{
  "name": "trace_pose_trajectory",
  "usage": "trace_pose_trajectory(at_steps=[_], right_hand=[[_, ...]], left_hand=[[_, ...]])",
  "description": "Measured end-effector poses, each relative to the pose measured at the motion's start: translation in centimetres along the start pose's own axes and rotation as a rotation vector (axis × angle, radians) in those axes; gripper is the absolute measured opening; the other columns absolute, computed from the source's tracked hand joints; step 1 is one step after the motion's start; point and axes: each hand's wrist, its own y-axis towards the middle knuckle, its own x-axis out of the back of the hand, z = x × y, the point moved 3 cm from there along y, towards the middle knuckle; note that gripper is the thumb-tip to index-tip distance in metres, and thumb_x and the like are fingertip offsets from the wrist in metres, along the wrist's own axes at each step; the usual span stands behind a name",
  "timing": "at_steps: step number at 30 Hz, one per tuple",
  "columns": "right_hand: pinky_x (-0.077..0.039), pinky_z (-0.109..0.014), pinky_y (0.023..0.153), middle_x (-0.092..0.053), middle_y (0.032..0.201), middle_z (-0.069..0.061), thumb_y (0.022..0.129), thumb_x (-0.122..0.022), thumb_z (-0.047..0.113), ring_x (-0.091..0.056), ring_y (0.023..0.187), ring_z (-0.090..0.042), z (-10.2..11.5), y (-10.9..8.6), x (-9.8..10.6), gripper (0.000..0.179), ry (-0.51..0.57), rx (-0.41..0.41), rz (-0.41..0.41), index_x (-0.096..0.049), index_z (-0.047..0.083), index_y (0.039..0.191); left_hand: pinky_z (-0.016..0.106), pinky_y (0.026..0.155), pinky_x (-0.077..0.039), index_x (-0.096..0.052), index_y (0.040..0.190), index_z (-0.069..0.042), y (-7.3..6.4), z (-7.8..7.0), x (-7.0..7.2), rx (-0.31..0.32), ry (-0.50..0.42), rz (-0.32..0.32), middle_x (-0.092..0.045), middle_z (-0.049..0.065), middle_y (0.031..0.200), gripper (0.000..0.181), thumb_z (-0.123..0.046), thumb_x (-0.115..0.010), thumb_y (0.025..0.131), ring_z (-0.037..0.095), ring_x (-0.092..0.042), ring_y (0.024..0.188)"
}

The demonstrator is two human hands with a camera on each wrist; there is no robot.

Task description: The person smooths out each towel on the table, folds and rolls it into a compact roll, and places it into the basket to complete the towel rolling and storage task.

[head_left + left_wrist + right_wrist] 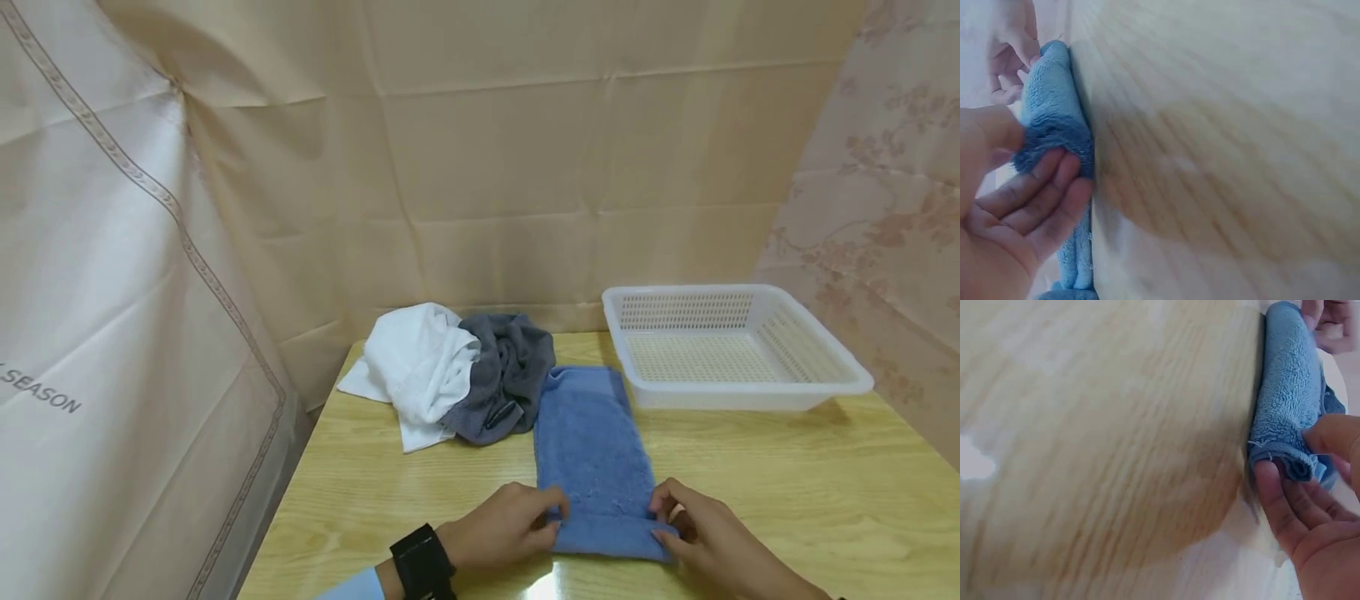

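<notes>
A blue towel lies lengthwise on the wooden table, its near end rolled over into a thick band. At the left end of that roll, my left hand pinches the cloth between thumb and fingers. My right hand grips the opposite end the same way. In the right wrist view the rolled end of the towel shows its coiled layers, with fingers beneath and the thumb on top. The left wrist view has the towel held at its edge by curled fingers.
A crumpled white towel and a dark grey towel are heaped at the back left, the grey one against the blue towel's far end. A white plastic basket stands at the back right. Cloth curtains hang behind the table.
</notes>
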Motion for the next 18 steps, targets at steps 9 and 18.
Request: trace_pose_trajectory(at_steps=[9, 18], right_hand=[[-0.045, -0.019, 0.059, -0.053, 0.1, 0.009, 0.085, -0.083, 0.006, -0.048, 0.081, 0.002, 0.4, 0.3, -0.1, 0.021, -0.256, 0.153, -0.067, -0.076, 0.025, 0.088], [-0.043, -0.019, 0.066, -0.059, 0.102, 0.008, 0.081, -0.089, 0.033, -0.049, 0.087, -0.004, 1.0, -0.4, -0.4, 0.031, -0.521, 0.412, -0.007, -0.074, 0.016, 0.101]], left_hand=[[0.006, 0.075, -0.035, -0.078, 0.101, -0.021, 0.1, -0.7, 0.2, -0.06, 0.279, 0.027, -0.054, -0.011, 0.098, 0.009, -0.023, -0.07, 0.098, -0.003, -0.044, 0.087], [0.015, 0.072, -0.031, -0.072, 0.091, -0.024, 0.2, -2.0, 0.3, -0.168, 0.476, 0.074, -0.047, -0.011, 0.089, 0.018, -0.04, -0.07, 0.098, 0.003, -0.037, 0.082]])
